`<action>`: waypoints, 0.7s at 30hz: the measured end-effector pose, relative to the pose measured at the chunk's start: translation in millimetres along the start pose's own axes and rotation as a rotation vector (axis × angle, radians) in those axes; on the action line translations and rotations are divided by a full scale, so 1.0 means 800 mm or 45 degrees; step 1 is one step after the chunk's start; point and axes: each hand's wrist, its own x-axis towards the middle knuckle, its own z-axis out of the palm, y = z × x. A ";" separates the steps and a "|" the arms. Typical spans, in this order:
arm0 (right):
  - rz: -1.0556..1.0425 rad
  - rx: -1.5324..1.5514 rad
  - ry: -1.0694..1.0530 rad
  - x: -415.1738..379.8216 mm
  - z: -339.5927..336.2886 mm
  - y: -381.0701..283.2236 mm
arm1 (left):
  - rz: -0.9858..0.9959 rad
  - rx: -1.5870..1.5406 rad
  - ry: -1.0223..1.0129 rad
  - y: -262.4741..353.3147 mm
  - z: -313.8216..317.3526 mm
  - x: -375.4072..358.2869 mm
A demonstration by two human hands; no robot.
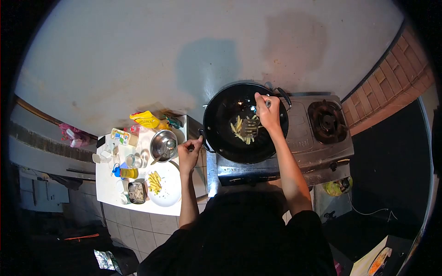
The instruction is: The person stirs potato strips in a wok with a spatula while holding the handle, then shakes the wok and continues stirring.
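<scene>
A large black wok (230,149) sits on the stove, with pale strips of food that look like cut potato (238,128) at its bottom. My right hand (268,112) is closed around the handle of a slotted spatula (250,129), whose dark head lies among the strips. At the wok's left side, my left hand (189,154) is closed with its fingertips on the black loop handle (201,133). The opposite loop handle (285,97) stands free at the upper right.
On the left, a white table (108,184) holds a plate (172,186) with more strips, a steel bowl (164,145) with a spoon, a yellow oil bottle (126,173), jars and a yellow packet (145,119). Right of the wok is a second burner (327,121). A wall rises behind.
</scene>
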 end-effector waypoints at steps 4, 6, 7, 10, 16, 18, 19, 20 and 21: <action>-0.013 -0.042 0.033 0.001 -0.003 -0.010 | -0.006 0.006 0.000 0.004 0.000 0.000; 0.037 -0.004 0.016 0.002 -0.005 -0.008 | -0.013 0.012 -0.007 0.009 0.000 -0.001; 0.040 0.006 0.011 0.002 -0.005 -0.006 | -0.034 0.001 -0.001 0.011 0.000 -0.002; 0.010 0.008 -0.002 0.002 -0.002 0.000 | -0.034 0.006 0.005 0.012 0.001 -0.001; -0.004 -0.017 0.004 0.003 0.001 0.006 | -0.033 0.013 -0.035 0.006 -0.003 0.000; 0.010 -0.008 0.008 0.003 0.000 0.006 | -0.049 -0.011 -0.040 0.004 -0.002 0.000; -0.006 -0.008 0.009 0.003 -0.001 0.006 | -0.032 -0.023 -0.025 0.001 -0.001 0.000; -0.022 -0.008 0.010 0.003 -0.001 0.006 | -0.015 -0.034 -0.008 -0.001 0.000 0.000; -0.020 -0.009 0.010 0.002 -0.001 0.007 | -0.017 -0.034 -0.009 0.000 0.000 -0.001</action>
